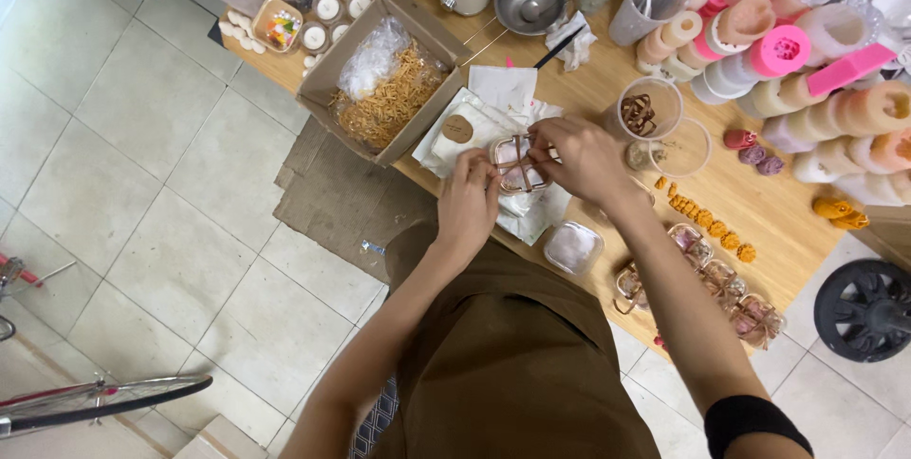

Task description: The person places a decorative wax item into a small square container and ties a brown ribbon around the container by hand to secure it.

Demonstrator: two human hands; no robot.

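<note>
Brown apron cloth (512, 364) fills the near edge, bare forearms rising from it toward twelve o'clock. Left hand (467, 205) pinches the small clear plastic box tied with thin brown ribbon (517, 167) from seven o'clock; right hand (581, 157) closes its fingertips on the ribbon from three o'clock. Box rests on crumpled white tissue paper (493, 103) on the pale wooden table (778, 222). At ten o'clock, an open cardboard carton of tan shredded filler (384, 89); at two o'clock, stacked pastel silicone moulds (807, 70).
</note>
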